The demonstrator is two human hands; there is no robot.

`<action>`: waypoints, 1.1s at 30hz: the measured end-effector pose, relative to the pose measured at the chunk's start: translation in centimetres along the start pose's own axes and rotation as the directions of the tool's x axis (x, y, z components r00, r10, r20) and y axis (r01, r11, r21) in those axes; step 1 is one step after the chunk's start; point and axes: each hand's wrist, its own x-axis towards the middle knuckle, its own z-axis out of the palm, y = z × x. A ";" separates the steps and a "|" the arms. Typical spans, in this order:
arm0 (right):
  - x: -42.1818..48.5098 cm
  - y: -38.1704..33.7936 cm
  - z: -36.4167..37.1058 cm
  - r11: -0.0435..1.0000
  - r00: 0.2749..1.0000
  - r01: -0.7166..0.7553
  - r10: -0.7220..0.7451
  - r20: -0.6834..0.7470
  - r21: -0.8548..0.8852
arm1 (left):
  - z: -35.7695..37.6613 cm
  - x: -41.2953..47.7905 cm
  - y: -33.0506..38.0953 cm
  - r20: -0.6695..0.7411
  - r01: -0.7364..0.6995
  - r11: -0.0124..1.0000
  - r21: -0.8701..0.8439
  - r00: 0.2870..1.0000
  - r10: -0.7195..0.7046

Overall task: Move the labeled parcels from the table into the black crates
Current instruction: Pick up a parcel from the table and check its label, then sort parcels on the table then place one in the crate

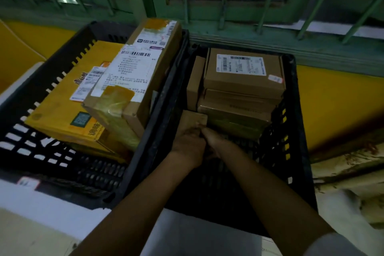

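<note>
Both my hands reach down into the right black crate (295,151). My left hand (188,145) and my right hand (214,138) together grip a small plain cardboard parcel (193,119) near the crate's left wall. Behind it in the same crate stands a stack of brown parcels, topped by a labeled box (245,72), with a narrow box (195,83) upright at its left. The left black crate (41,149) holds a yellow carton (62,110) and a long labeled cardboard box (135,75) leaning across it.
Green window bars (268,0) and a green sill run behind the crates. A yellow wall panel (336,106) flanks the right crate. A white surface (47,210) lies under the left crate's front. Worn, stained material (353,172) sits at the right.
</note>
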 end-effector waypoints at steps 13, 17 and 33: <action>-8.1 -0.3 -4.6 0.862 0.862 0.482 -0.435 -0.262 0.153 | -3.2 -2.9 0.7 -0.448 -0.217 0.632 -0.744 0.864 -0.231; -12.4 0.5 -5.3 0.816 0.779 0.564 -0.476 -0.408 0.125 | -4.2 -3.2 2.1 -0.373 -0.299 0.324 -0.898 0.907 -0.194; -30.6 20.9 -6.4 0.629 0.155 0.777 -0.180 -0.971 0.008 | 1.3 -12.0 18.5 -0.368 -0.692 0.258 -0.674 0.617 0.695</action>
